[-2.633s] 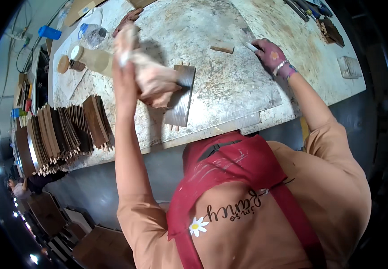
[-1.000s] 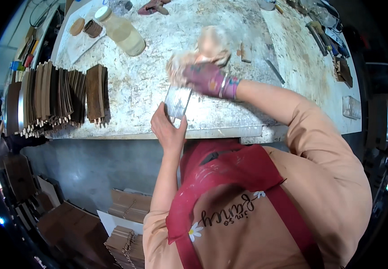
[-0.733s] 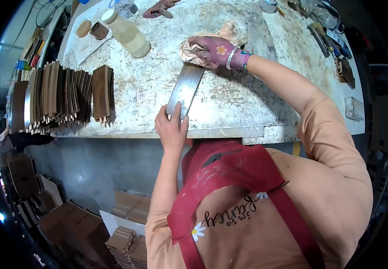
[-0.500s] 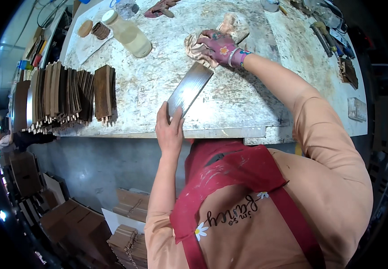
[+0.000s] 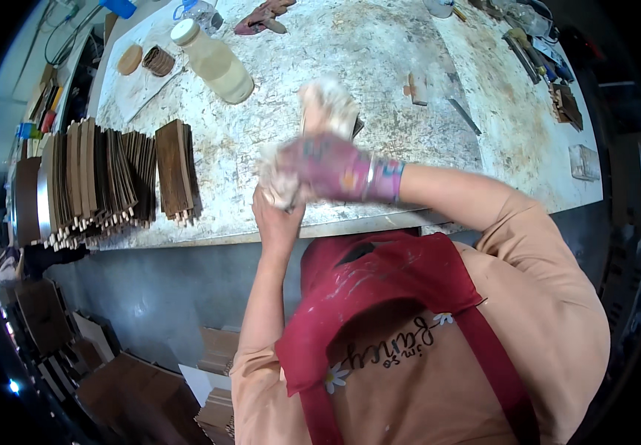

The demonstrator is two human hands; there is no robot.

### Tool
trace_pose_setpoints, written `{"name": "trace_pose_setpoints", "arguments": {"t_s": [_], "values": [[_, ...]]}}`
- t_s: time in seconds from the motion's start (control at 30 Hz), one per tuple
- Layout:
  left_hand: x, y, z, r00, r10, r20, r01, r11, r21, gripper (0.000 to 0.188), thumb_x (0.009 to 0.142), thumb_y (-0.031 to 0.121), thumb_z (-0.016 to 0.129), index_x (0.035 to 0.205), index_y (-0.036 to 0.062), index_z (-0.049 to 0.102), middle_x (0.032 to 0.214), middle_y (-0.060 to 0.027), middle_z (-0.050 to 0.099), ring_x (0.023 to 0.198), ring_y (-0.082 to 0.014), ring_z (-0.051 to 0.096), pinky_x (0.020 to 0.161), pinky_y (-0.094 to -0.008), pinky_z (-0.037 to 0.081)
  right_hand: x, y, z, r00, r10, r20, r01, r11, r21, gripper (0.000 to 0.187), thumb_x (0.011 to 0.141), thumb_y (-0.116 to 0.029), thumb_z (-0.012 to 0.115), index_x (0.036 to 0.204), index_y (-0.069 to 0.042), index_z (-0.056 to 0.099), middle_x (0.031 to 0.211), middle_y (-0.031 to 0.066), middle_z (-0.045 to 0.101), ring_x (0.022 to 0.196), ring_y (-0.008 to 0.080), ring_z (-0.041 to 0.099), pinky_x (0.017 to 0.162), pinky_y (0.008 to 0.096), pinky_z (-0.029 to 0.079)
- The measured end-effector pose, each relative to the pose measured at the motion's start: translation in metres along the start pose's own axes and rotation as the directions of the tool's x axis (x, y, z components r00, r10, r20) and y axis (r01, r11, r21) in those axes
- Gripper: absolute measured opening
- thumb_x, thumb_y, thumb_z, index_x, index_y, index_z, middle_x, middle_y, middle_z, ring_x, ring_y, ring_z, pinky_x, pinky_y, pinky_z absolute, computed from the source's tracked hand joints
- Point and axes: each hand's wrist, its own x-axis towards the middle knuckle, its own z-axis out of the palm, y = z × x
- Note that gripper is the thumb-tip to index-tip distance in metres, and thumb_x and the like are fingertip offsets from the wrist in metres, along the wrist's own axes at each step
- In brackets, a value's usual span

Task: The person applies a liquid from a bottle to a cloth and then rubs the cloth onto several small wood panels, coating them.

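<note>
My right hand (image 5: 324,167), in a purple flowered glove, is closed on a crumpled cream rag (image 5: 328,104) and is smeared by motion. The rag lies over a flat wooden board, hiding nearly all of it; only a dark bit of the board's edge (image 5: 358,128) shows. At the near end, close to the table's front edge, my bare left hand (image 5: 277,222) grips the board. The rag and the glove cover its fingertips.
To the left stand rows of thin dark wooden slats (image 5: 90,170) and a smaller bundle (image 5: 176,170). Behind them is a jar of pale liquid (image 5: 220,67). A dark red glove (image 5: 265,16) lies at the back of the stained table (image 5: 402,141); tools (image 5: 524,55) lie far right.
My right hand has swept the rag from the board's far end toward me, up to my left hand. Small pieces on the table behind are now uncovered. My left hand stays at the near end.
</note>
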Motion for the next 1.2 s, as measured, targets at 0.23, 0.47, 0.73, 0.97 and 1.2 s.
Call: {"name": "trace_pose_setpoints", "arguments": {"t_s": [0.23, 0.47, 0.73, 0.97, 1.2], "values": [[0.02, 0.012, -0.013, 0.999, 0.003, 0.032, 0.0, 0.997, -0.081, 0.087, 0.069, 0.011, 0.08, 0.143, 0.0012, 0.036, 0.127, -0.0203, 0.05, 0.118, -0.0375, 0.048, 0.102, -0.0453, 0.037, -0.029, 0.071, 0.022, 0.96, 0.177, -0.216, -0.214, 0.964, -0.158, 0.039, 0.08, -0.01, 0.059, 0.118, -0.014, 0.064, 0.122, 0.0104, 0.061, 0.111, 0.03, 0.06, 0.094, 0.0406, 0.047], [0.069, -0.004, -0.066, 0.977, -0.153, 0.146, 0.194, 0.922, -0.335, 0.105, 0.075, 0.022, 0.08, 0.152, -0.0019, 0.013, 0.156, -0.025, 0.021, 0.143, -0.0374, 0.024, 0.119, -0.0441, 0.019, -0.006, 0.085, -0.013, 0.793, 0.548, -0.268, -0.525, 0.837, 0.157, 0.053, 0.09, -0.04, 0.061, 0.135, -0.014, 0.052, 0.134, 0.0136, 0.054, 0.119, 0.0349, 0.055, 0.103, 0.0415, 0.042], [0.224, -0.034, -0.072, 0.994, -0.032, -0.101, -0.003, 0.945, -0.326, 0.112, 0.073, 0.031, 0.083, 0.152, 0.0014, 0.009, 0.151, -0.0259, 0.027, 0.139, -0.0353, 0.033, 0.113, -0.0416, 0.03, -0.002, 0.115, -0.001, 0.597, 0.769, -0.228, -0.792, 0.61, -0.018, 0.044, 0.091, -0.041, 0.061, 0.116, -0.005, 0.057, 0.111, 0.0184, 0.065, 0.099, 0.034, 0.065, 0.082, 0.0439, 0.052], [0.239, -0.012, -0.045, 0.934, 0.348, -0.078, -0.355, 0.93, -0.092, 0.082, 0.071, 0.019, 0.081, 0.142, 0.0068, 0.041, 0.132, -0.0181, 0.049, 0.122, -0.0357, 0.051, 0.106, -0.0403, 0.04, -0.009, 0.084, -0.049, 0.307, 0.935, -0.178, -0.548, 0.326, 0.77, 0.045, 0.082, -0.029, 0.077, 0.109, 0.003, 0.059, 0.09, 0.0154, 0.068, 0.079, 0.0177, 0.063, 0.062, 0.0309, 0.049], [0.239, 0.004, -0.024, 0.774, 0.623, 0.109, -0.633, 0.767, 0.11, 0.086, 0.061, 0.013, 0.084, 0.138, 0.0285, 0.05, 0.125, -0.0133, 0.054, 0.114, -0.0309, 0.055, 0.094, -0.0452, 0.041, -0.017, 0.043, -0.049, 0.658, 0.753, 0.016, 0.156, -0.156, 0.975, 0.054, 0.09, -0.006, 0.062, 0.137, -0.001, 0.036, 0.115, 0.0163, 0.062, 0.089, 0.0171, 0.069, 0.065, 0.0289, 0.063]]}}
